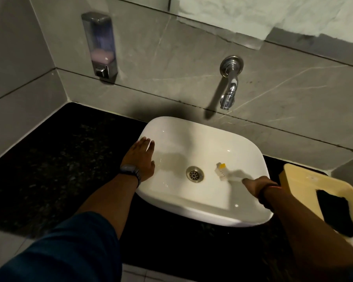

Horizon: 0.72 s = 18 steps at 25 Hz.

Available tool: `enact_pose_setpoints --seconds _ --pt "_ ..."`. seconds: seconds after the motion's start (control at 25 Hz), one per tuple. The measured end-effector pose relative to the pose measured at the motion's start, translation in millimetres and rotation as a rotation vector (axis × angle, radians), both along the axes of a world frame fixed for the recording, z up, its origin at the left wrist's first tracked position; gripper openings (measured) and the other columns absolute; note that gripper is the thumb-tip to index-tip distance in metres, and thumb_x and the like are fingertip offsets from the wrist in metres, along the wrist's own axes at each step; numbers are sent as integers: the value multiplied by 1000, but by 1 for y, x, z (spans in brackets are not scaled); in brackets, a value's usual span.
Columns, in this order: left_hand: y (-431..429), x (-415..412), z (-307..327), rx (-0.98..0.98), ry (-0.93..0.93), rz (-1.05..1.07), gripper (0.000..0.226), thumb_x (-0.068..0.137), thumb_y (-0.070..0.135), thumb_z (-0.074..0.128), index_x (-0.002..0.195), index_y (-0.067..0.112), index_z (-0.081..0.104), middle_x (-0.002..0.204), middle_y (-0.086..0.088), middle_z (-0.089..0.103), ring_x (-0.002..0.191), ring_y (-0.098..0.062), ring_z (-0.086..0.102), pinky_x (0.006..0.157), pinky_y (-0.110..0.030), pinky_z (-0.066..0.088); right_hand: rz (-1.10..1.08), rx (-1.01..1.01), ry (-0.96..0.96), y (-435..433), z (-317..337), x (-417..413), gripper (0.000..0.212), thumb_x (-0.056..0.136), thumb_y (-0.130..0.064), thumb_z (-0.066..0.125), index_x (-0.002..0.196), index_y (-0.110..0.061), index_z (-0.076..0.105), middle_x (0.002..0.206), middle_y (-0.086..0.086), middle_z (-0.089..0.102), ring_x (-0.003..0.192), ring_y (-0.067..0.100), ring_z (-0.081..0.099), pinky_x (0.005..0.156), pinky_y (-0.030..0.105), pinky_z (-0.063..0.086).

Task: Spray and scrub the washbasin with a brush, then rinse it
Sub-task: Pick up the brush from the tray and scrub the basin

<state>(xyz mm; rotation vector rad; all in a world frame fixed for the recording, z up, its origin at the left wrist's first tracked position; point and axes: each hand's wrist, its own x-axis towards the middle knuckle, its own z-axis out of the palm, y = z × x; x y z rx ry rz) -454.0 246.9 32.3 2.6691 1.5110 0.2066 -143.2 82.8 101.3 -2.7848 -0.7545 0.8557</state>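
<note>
- Washbasin (208, 210): white, rounded-rectangular countertop bowl, centre of view; seated on the counter, back rim close to the wall.
- Drain (194, 174): round metal grate, on the bowl floor, roughly mid-bowl.
- Brush (222, 171): small, pale bristle head with a yellow tip, light handle; inside the bowl, at 3 o'clock from the drain, just beside it; head pressed to the bowl floor, handle running toward 4 o'clock into the right hand.
- Right hand (255, 186): over the bowl's rim at 4 o'clock, closed around the brush handle; thin red band at the wrist.
- Left hand (141, 157): flat, fingers spread, palm down on the bowl's rim at 9 o'clock; gripping nothing.
- Wristwatch (129, 172): dark strap, on the left wrist.
- Sleeve (69, 247): dark blue, left forearm, 7 o'clock of view.
- Tap (229, 86): chrome, wall-mounted, at 12 o'clock above the bowl; spout pointing down; no water visible.
- Soap dispenser (100, 45): wall-mounted, clear body with chrome trim, at 10 o'clock; pinkish liquid low in the chamber.
- Counter (59, 159): black speckled stone, around the bowl.
- Tray (306, 184): pale yellow, at 3 o'clock, just beside the bowl.
- Dark item (334, 212): in the tray, black; identity unclear.
- Wall (171, 58): grey veined tile.
</note>
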Motion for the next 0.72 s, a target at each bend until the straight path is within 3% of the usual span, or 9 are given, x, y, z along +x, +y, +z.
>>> enact_pose_setpoints --seconds 0.08,0.2,0.28,0.32,0.4,0.48,0.52,0.6,0.72 --pt "0 1 1 3 11 4 67 89 31 43 146 8 14 157 -12 18 146 -25 9 120 -38 10 42 -109 223 -9 12 -19 52 81 -53 58 97 -3 59 70 15 57 48 23 51 50 26 38" --pt "1 1 -1 5 -5 8 65 90 29 42 146 9 16 157 -11 20 146 -25 10 120 -37 10 152 -197 429 1 0 -65 51 72 -65 59 66 -15 47 37 0 36 28 13 26 41 15 26" --pt "0 0 -3 -9 -23 15 62 91 28 42 145 9 18 156 -11 23 145 -24 12 120 -36 11 214 -6 403 22 -23 -101 51 72 -66 58 82 -17 59 52 3 54 40 20 48 45 21 39" --pt "1 1 -4 -9 -31 19 61 91 27 41 145 9 19 155 -12 24 145 -24 13 120 -36 12 237 114 340 34 -30 -111 53 76 -65 56 100 -18 63 75 7 66 62 25 61 58 28 47" --pt "3 3 -4 -14 -29 23 60 92 27 38 146 9 17 155 -13 25 145 -26 14 119 -36 12 251 208 134 48 -35 -105 57 83 -61 50 121 -20 59 117 15 66 103 33 62 87 37 46" --pt "3 2 -6 -38 43 0 60 93 30 35 146 10 14 155 -14 22 145 -28 12 119 -38 10 105 135 -55 45 -28 -60 67 84 -60 50 127 -9 56 128 20 61 113 37 58 93 39 44" --pt "4 3 -6 -57 105 -12 60 94 33 34 146 10 14 156 -15 21 145 -29 10 119 -40 9 26 80 -73 35 -22 -31 70 84 -58 52 128 -4 54 124 23 62 106 38 61 87 38 47" --pt "6 9 4 -93 83 46 58 94 40 33 143 10 25 154 -15 25 145 -29 14 119 -41 12 -98 -17 110 12 -1 10 65 82 -55 57 116 0 60 87 20 65 60 30 59 60 30 44" --pt "16 62 52 -196 -468 163 46 93 44 41 126 14 53 139 -12 50 131 -29 40 110 -42 34 -15 -329 331 -6 28 17 57 72 -64 60 59 -10 50 44 5 34 33 19 25 44 23 20"
